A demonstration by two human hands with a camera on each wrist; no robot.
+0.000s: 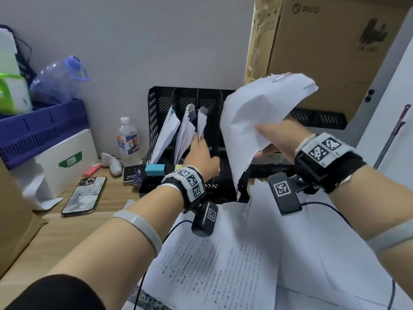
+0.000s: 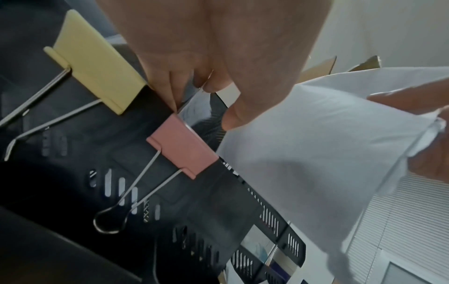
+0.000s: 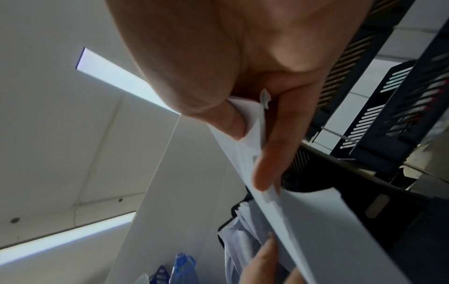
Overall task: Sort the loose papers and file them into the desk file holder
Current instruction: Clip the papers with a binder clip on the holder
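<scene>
A black mesh file holder [image 1: 161, 101] stands at the back of the desk, with white papers [image 1: 167, 133] upright in its left slots. My left hand [image 1: 199, 144] reaches into it, fingers straight against the papers in the third slot [image 1: 202, 121]. A yellow clip [image 2: 97, 63] and a pink binder clip [image 2: 184, 148] sit on the holder's front edge below that hand. My right hand [image 1: 263, 142] pinches a stapled white bundle [image 1: 257, 113] between thumb [image 3: 230, 123] and fingers, holding it up over the holder's right slots. Loose printed sheets [image 1: 223, 253] lie on the desk in front.
A phone [image 1: 85, 195], a water bottle [image 1: 127, 137], a white box [image 1: 67, 162] and a blue crate [image 1: 40, 128] crowd the left. A cardboard box [image 1: 324, 52] looms above a second black tray [image 1: 317, 119] at the right. A black cable [image 1: 324, 205] crosses the sheets.
</scene>
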